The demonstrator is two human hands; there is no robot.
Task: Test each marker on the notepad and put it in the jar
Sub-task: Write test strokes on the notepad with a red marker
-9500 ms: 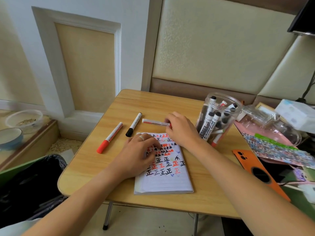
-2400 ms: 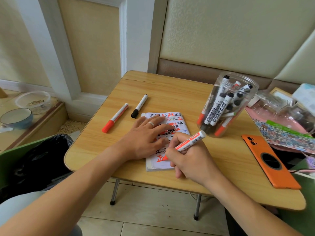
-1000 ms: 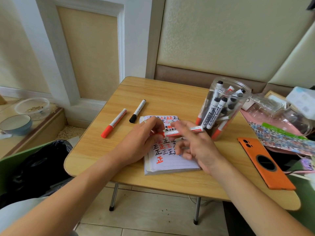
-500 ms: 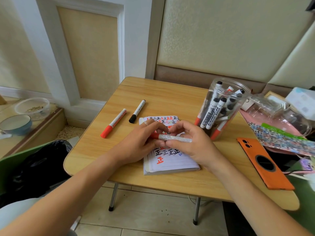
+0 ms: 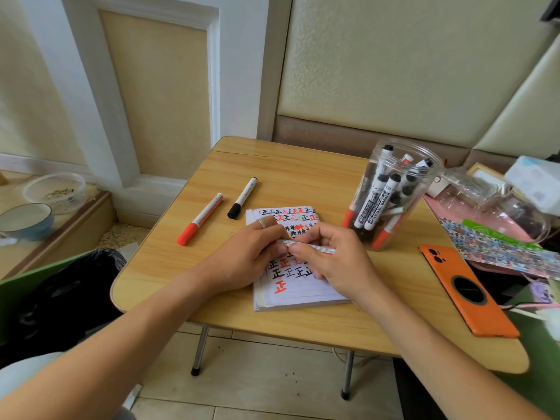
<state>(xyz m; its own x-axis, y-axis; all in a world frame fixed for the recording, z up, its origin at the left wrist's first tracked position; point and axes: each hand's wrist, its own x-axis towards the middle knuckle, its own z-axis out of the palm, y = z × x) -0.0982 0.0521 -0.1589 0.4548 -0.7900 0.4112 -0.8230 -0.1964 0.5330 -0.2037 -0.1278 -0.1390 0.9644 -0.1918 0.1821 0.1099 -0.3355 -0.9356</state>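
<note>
The red marker (image 5: 306, 247) lies level just above the notepad (image 5: 298, 287), pinched from both ends: the left hand (image 5: 251, 256) grips the cap end, the right hand (image 5: 330, 262) curls its fingers (image 5: 298, 249) round the barrel. The step in hand looks like capping, so the person does best to press the two ends straight together until the cap seats (a loose cap would dry the tip), then carry the marker right to the jar (image 5: 394, 195), which already holds several. A red-capped marker (image 5: 200, 219) and a black-capped one (image 5: 242, 197) wait on the desk (image 5: 303, 177), apparently untested.
</note>
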